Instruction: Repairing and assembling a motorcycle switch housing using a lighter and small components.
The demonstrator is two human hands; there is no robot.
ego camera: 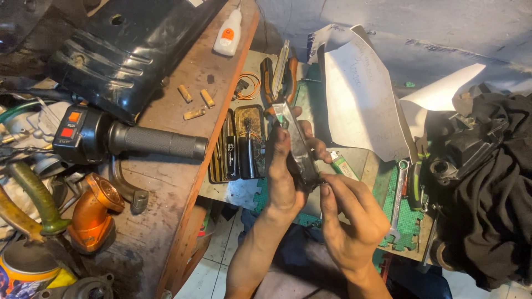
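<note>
Holding the narrow dark casing (299,147) upright above the desk (244,191), you clamped it in your left hand (285,182) while your right hand (349,216) pinched its lower end, where steady support and light fingertip pressure would likely serve best.

This is a repair workshop. A dirty wooden worktop (166,166) holds a motorbike handlebar grip (155,141) with switches, an orange metal pipe part (94,213) and a glue bottle (228,34). Pliers (277,77) and a wrench (398,199) lie nearby.
</note>
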